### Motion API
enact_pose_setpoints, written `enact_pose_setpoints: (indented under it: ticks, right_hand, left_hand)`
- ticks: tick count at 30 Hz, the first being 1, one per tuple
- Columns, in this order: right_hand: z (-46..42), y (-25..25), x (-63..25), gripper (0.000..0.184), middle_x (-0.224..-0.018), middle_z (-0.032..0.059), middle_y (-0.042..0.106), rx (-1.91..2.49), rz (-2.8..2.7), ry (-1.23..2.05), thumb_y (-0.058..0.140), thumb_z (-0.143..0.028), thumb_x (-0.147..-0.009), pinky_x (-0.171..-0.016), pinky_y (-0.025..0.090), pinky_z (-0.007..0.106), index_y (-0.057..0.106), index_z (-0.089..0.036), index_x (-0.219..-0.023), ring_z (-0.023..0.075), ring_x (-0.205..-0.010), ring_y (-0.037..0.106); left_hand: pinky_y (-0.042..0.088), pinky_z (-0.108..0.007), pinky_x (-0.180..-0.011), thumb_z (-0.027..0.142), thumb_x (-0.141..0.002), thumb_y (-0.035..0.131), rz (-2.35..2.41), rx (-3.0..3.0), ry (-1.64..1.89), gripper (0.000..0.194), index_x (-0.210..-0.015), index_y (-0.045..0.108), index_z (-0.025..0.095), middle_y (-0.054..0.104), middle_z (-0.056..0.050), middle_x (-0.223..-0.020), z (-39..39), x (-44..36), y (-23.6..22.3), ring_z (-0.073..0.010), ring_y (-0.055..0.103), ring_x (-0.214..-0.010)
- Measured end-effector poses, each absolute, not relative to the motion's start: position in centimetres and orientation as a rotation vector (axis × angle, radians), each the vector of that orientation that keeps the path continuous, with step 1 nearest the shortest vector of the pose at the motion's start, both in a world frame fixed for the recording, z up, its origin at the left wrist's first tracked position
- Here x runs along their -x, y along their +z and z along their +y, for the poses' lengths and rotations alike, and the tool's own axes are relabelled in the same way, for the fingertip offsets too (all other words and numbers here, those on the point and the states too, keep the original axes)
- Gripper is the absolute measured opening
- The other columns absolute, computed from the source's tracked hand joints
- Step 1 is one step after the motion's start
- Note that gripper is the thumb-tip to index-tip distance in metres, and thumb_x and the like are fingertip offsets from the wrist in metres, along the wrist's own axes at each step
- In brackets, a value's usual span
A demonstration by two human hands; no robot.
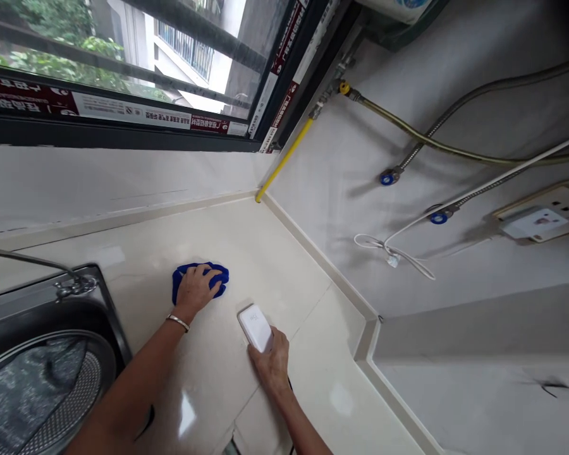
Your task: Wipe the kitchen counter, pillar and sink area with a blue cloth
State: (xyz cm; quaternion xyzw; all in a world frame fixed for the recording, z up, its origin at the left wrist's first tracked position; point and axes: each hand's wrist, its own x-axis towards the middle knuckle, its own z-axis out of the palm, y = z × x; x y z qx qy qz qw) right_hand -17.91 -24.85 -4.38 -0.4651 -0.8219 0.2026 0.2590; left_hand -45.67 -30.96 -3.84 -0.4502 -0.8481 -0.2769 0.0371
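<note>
The sink (110,313) is dark, shiny metal, its basin wall (86,387) perforated. Right of the sink, the cream countertop (270,253) looks smooth and glossy, the blue cloth (222,276) matt and creased, and the white case (256,327) smooth like plastic. Beyond the sink, the window frame (123,136) is dark and smooth. Far right of the sink, 2 blue knobs (387,179) look like plastic, beside ribbed metal hoses (459,103) and a matt wall (313,208).

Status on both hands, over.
Left hand pressing blue cloth on counter. Right hand gripping white device. Sink left of cloth.
</note>
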Motion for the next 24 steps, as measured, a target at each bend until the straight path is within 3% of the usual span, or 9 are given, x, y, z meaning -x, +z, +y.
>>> enact_pose_setpoints:
  ticks: [11, 16, 19, 24]
  right_hand:
    - [-26.1, -5.8, 17.7, 0.055, -0.111, 0.0161, 0.066, 1.141, -2.273, 0.436, 0.064, -0.031, -0.068, -0.094, 0.053, 0.05, 0.058, -0.012, -0.119, 0.0309, -0.105, 0.06]
    - [-24.5, -4.9, 16.5, 0.064, -0.13, 0.0181, 0.062, 1.107, -2.318, 0.584, 0.066, -0.051, -0.077, -0.103, 0.048, 0.054, 0.055, -0.015, -0.129, 0.0333, -0.122, 0.056]
    - [-21.4, -3.9, 14.2, 0.066, -0.146, 0.0176, 0.052, 1.179, -2.221, 0.692, 0.054, -0.059, -0.088, -0.111, 0.044, 0.054, 0.048, -0.017, -0.138, 0.0307, -0.135, 0.049]
    - [-14.7, -4.3, 9.3, 0.067, -0.134, 0.0209, 0.059, 1.186, -2.204, 0.563, 0.04, -0.065, -0.092, -0.112, 0.044, 0.055, 0.053, -0.011, -0.13, 0.03, -0.128, 0.054]
  left_hand:
    - [0.045, -0.042, -0.095, 0.042, -0.093, 0.055, -2.654, 1.365, -0.838, 0.032, -0.119, 0.069, 0.03, 0.061, -0.007, -0.124, -31.0, 45.5, -3.2, -0.0286, 0.05, -0.106]
    - [0.046, -0.044, -0.096, 0.041, -0.093, 0.052, -2.677, 1.358, -0.83, 0.034, -0.121, 0.069, 0.029, 0.06, -0.008, -0.125, -31.1, 45.3, -2.6, -0.0298, 0.051, -0.107]
    - [0.047, -0.046, -0.096, 0.041, -0.093, 0.052, -2.66, 1.386, -0.828, 0.035, -0.122, 0.068, 0.029, 0.06, -0.009, -0.126, -32.2, 44.5, -2.4, -0.0307, 0.052, -0.109]
    - [0.049, -0.045, -0.098, 0.04, -0.094, 0.053, -2.54, 1.599, -0.865, 0.032, -0.12, 0.069, 0.033, 0.062, -0.007, -0.124, -37.8, 42.1, -3.5, -0.0277, 0.056, -0.109]
